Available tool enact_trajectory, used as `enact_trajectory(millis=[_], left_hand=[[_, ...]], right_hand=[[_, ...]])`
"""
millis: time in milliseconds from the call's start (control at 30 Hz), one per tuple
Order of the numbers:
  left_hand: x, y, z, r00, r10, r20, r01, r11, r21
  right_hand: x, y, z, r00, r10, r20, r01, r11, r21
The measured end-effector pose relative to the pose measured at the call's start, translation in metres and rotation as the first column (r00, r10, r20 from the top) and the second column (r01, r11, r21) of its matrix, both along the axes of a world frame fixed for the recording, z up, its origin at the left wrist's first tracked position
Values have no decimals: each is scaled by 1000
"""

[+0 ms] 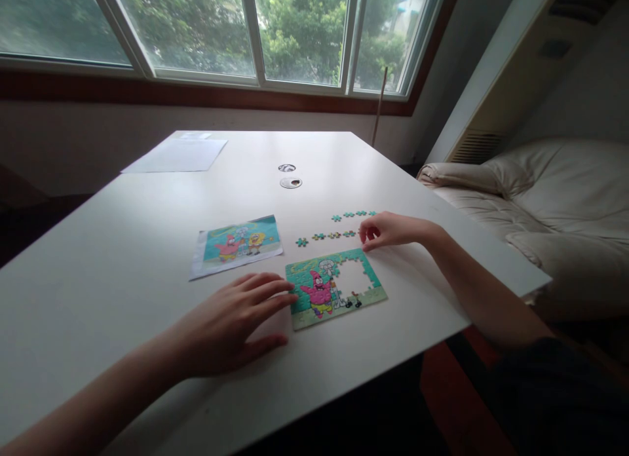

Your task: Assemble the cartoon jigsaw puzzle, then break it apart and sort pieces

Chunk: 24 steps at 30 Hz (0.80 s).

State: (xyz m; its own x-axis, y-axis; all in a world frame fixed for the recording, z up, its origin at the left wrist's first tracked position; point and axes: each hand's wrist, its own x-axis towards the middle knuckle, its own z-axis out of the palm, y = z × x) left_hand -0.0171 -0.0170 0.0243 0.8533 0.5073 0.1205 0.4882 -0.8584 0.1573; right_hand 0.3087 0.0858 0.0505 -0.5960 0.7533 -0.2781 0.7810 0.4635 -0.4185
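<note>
A cartoon jigsaw puzzle [320,292] lies flat on the white table, with a pink starfish figure on its left part. An irregular gap in its right half shows a white surface. My left hand [236,318] is open, its fingertips resting on the puzzle's left edge. Above the puzzle's top edge, my right hand [386,230] has its fingers curled together at the right end of the loose pieces; whatever is between the fingertips is hidden. Several loose puzzle pieces [334,235] form a near row, and several teal pieces [348,214] form a farther one.
A printed reference picture [240,243] of the same scene lies left of the puzzle. White paper sheets [177,155] rest at the table's far left. Two round inserts [291,183] sit in the white tabletop [246,181]. A cream sofa [565,213] stands at the right.
</note>
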Motion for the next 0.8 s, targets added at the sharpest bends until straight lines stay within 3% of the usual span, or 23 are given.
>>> enact_trajectory(millis=[167, 600, 800], left_hand=[[-1, 3, 9, 1000, 6, -13, -6, 1000, 1], [-1, 3, 15, 1000, 9, -17, -7, 992, 124], [6, -5, 12, 1000, -11, -27, 14, 993, 113]], right_hand=[[0, 1, -1, 1000, 17, -23, -19, 997, -76], [-16, -8, -8, 985, 121, -122, -124, 992, -13], [-20, -11, -11, 976, 158, -153, -156, 987, 24]])
